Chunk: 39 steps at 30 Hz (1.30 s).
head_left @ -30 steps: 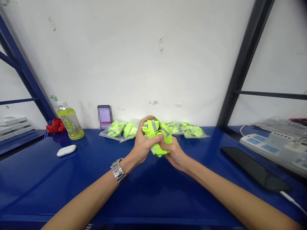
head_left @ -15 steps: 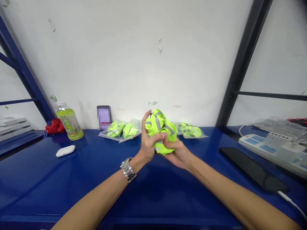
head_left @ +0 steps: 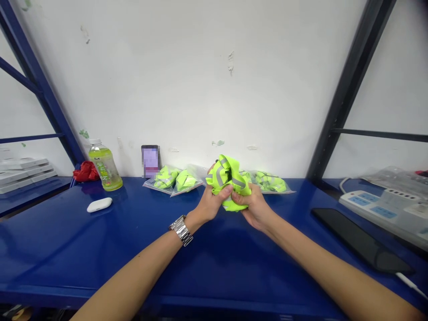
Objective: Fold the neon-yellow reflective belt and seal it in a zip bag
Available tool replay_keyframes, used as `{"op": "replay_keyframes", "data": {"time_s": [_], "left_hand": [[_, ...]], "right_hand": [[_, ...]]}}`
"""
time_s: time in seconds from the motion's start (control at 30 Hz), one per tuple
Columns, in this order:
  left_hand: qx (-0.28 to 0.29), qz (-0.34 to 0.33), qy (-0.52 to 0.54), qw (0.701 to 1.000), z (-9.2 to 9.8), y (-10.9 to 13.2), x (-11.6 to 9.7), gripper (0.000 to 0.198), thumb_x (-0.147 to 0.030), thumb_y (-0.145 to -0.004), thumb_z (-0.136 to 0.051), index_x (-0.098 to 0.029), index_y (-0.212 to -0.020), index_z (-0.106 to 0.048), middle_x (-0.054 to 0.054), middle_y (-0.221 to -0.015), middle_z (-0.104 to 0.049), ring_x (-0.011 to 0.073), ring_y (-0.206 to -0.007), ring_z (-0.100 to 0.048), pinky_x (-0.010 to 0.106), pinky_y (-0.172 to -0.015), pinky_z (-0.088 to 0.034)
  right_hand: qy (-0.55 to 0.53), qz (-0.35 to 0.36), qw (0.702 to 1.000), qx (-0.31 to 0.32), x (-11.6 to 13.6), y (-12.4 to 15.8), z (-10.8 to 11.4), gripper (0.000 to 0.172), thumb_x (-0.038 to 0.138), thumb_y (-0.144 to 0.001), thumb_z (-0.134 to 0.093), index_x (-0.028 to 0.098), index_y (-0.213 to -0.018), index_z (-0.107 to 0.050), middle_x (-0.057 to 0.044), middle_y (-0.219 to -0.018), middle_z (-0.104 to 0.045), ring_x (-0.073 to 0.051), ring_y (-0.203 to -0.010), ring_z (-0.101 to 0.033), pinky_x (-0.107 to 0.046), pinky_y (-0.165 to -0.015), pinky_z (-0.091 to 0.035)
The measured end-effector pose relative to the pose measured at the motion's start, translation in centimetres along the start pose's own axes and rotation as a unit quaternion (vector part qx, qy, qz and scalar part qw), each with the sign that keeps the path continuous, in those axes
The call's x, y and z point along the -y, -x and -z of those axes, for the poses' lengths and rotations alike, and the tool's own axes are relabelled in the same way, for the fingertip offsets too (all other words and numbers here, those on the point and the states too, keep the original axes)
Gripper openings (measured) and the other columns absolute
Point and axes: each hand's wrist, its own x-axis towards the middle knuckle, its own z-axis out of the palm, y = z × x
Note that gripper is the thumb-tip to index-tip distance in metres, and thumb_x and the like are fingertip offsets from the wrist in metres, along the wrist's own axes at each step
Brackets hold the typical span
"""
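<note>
Held up over the blue table [head_left: 207, 263] is a bundle of fluorescent yellow reflective straps [head_left: 238, 182] with grey stripes. My left hand [head_left: 210, 203] is closed around its left side, thumb pressed on the front. From the right, my right hand [head_left: 257, 205] grips the same bundle, its thumb beside the left one. Most fingers of both hands are hidden behind the straps. Clear plastic bags holding similar yellow straps lie along the wall: one bag [head_left: 164, 177] and another bag [head_left: 187, 180] to the left, and a bag [head_left: 271, 182] behind my right hand.
At the left stand a drink bottle [head_left: 105, 167], a red cloth bundle [head_left: 86, 171] and a white earphone case [head_left: 99, 204]. A phone [head_left: 150, 160] leans on the wall. On the right lie a black phone [head_left: 361, 240] on a cable and a power strip [head_left: 377, 206]. Shelf posts flank the table.
The strap bundle has been turned and squeezed between my hands, and a dark gap now shows between its loops. Both hands still hold it. The whole view has shifted slightly.
</note>
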Motion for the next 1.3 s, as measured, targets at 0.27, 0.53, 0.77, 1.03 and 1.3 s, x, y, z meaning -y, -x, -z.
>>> {"op": "replay_keyframes", "data": {"time_s": [0.27, 0.53, 0.77, 1.03, 1.3], "left_hand": [[0.067, -0.002, -0.534, 0.843, 3.0, -2.5, 1.5, 0.035, -0.034, -0.099, -0.028, -0.014, -0.105, -0.056, 0.011, -0.107, -0.056, 0.0205, -0.103, -0.054, 0.036, -0.094, -0.043], [0.051, 0.087, -0.634, 0.766, 0.7, -4.2, 5.9, 0.031, -0.035, -0.085, -0.054, -0.005, -0.095, -0.058, 0.022, -0.095, -0.06, 0.0361, -0.102, -0.054, 0.052, -0.089, -0.038], [0.102, 0.104, -0.648, 0.748, 1.0, -3.8, 5.1, 0.009, -0.01, -0.081, -0.052, -0.011, -0.084, -0.06, 0.011, -0.084, -0.062, 0.026, -0.086, -0.061, 0.039, -0.075, -0.046], [0.094, 0.043, -0.675, 0.73, 4.0, -1.1, 0.2, 0.013, -0.019, -0.088, -0.045, -0.016, -0.083, -0.056, 0.009, -0.076, -0.059, 0.0221, -0.072, -0.058, 0.032, -0.065, -0.043], [-0.005, -0.014, -0.676, 0.736, 4.7, 0.3, -1.2, 0.022, -0.021, -0.097, -0.029, -0.016, -0.093, -0.05, 0.008, -0.085, -0.055, 0.0195, -0.075, -0.055, 0.029, -0.066, -0.04]], "right_hand": [[0.062, 0.047, 0.977, -0.2, 2.4, -2.8, 4.3, 0.046, 0.018, -0.033, -0.088, 0.016, -0.073, -0.065, -0.007, -0.082, -0.072, -0.028, -0.08, -0.067, -0.037, -0.066, -0.055], [0.093, 0.017, 0.971, -0.217, 2.4, -2.7, 4.8, 0.045, 0.014, -0.032, -0.087, 0.015, -0.07, -0.062, -0.004, -0.069, -0.068, -0.025, -0.071, -0.067, -0.032, -0.056, -0.053], [0.113, -0.005, 0.974, -0.197, 2.5, -2.7, 5.0, 0.046, 0.016, -0.033, -0.086, 0.014, -0.073, -0.064, -0.003, -0.066, -0.068, -0.023, -0.064, -0.065, -0.03, -0.051, -0.049], [0.151, -0.047, 0.979, -0.128, 2.3, -2.2, 4.3, 0.037, 0.016, -0.038, -0.085, 0.014, -0.069, -0.065, -0.002, -0.063, -0.066, -0.019, -0.059, -0.062, -0.028, -0.051, -0.048], [0.297, -0.116, 0.948, -0.03, 1.3, -1.5, 3.8, 0.022, 0.017, -0.049, -0.078, 0.016, -0.057, -0.057, 0.002, -0.052, -0.057, -0.012, -0.048, -0.05, -0.022, -0.042, -0.036]]}}
